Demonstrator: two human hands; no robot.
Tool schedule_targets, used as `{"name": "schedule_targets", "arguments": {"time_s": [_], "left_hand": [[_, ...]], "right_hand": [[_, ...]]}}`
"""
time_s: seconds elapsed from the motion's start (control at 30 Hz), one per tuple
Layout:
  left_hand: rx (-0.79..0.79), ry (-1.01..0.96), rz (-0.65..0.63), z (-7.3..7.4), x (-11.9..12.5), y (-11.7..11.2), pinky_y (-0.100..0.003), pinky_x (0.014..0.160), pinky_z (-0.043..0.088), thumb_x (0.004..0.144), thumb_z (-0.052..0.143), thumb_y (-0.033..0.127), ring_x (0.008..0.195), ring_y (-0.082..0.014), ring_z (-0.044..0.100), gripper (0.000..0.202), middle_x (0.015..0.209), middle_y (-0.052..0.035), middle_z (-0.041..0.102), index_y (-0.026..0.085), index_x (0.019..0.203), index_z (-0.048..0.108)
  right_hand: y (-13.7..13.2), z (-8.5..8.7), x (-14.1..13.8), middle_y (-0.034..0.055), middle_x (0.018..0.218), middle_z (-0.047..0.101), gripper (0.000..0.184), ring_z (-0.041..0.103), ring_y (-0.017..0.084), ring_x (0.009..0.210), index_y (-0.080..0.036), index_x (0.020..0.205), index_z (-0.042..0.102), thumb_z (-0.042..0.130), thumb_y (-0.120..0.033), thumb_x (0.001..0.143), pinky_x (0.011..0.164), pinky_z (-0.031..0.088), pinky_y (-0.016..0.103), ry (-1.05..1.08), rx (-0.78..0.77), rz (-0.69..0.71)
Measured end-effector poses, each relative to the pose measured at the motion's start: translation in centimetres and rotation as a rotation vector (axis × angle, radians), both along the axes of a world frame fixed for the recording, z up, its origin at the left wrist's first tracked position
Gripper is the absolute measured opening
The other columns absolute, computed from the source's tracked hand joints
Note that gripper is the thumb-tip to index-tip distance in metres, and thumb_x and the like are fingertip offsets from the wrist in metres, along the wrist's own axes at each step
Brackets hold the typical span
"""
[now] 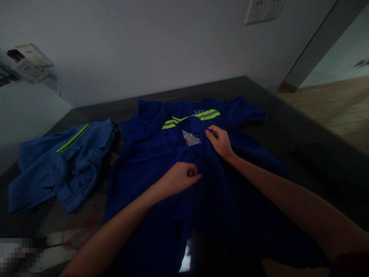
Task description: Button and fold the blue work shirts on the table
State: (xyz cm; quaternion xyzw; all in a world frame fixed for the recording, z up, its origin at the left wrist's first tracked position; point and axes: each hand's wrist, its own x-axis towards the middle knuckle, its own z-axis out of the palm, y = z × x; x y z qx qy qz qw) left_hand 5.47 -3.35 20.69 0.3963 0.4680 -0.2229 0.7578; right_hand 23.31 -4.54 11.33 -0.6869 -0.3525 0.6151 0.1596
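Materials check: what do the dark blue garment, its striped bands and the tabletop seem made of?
Dark blue garment: matte cloth, probably woven, judging by soft folds. Striped bands: likely reflective tape, yellow-green edging grey. Tabletop: dark, apparently glossy, from the bright reflection near the bottom; stone or laminate, unclear.

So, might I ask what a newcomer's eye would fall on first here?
Most likely the bright yellow-green and grey stripes across the upper part of the dark blue garment, spread over the middle of the dark table. Next come the two bare hands over its front, the right hand farther up than the left hand. A lighter blue garment with its own yellow-green stripe lies on the left.
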Motion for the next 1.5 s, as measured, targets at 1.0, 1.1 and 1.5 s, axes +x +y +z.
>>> {"name": "schedule_targets", "arguments": {"time_s": [1.0, 1.1, 1.5], "left_hand": [[-0.134, -0.05, 0.448, 2.6, -2.4, -3.9, -0.022, 0.055, 0.027, 0.089, 0.045, 0.043, 0.058, -0.0089, 0.033, 0.032, 0.063, 0.0054, 0.036, 0.017, 0.072, 0.045], [-0.136, -0.067, 0.404, 2.6, -2.4, -3.9, -0.022, 0.054, 0.027, 0.09, 0.044, 0.043, 0.058, -0.009, 0.034, 0.031, 0.063, 0.0055, 0.037, 0.017, 0.074, 0.046], [-0.098, -0.032, 0.409, 2.8, -2.1, -3.8, -0.022, 0.053, 0.026, 0.087, 0.047, 0.039, 0.055, -0.0082, 0.033, 0.029, 0.06, 0.0063, 0.035, 0.017, 0.068, 0.043]], "right_hand": [[-0.5, 10.2, -0.8, 0.0007, 0.074, 0.057, 0.021, 0.051, 0.012, 0.066, -0.017, 0.079, 0.056, 0.052, -0.033, 0.092, 0.06, 0.034, 0.025, 0.317, -0.194, 0.64], [-0.8, 10.2, -0.8, 0.0007, 0.074, 0.057, 0.024, 0.051, 0.012, 0.066, -0.017, 0.08, 0.055, 0.051, -0.039, 0.092, 0.06, 0.034, 0.025, 0.326, -0.231, 0.644], [-0.6, 9.8, -0.6, -0.0028, 0.066, 0.052, 0.028, 0.047, 0.01, 0.06, -0.017, 0.077, 0.055, 0.052, -0.042, 0.09, 0.056, 0.034, 0.022, 0.509, -0.358, 0.464]]}}
